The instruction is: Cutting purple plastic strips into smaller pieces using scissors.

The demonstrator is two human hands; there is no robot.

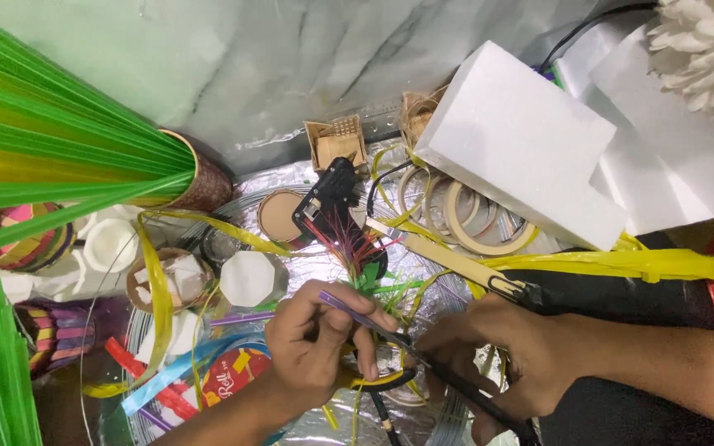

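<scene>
My left hand [317,334] pinches the base of a small bundle of green and red strips [357,252] that fans upward. A thin purple strip [355,314] crosses over its fingers. My right hand [489,363] grips a dark plier-like tool [448,381] whose tip reaches toward the bundle's base beside my left fingers. A second tool with yellow-and-black handles [378,381] lies under my left hand. A black glue gun [330,198] lies just above the bundle.
A white foam block [522,140] sits upper right over rolls of tape [473,219]. A fan of long green strips [51,140] stands in a woven holder [202,177] at left. White cups [249,277], yellow ribbon [621,264] and coloured ribbons lie around on foil.
</scene>
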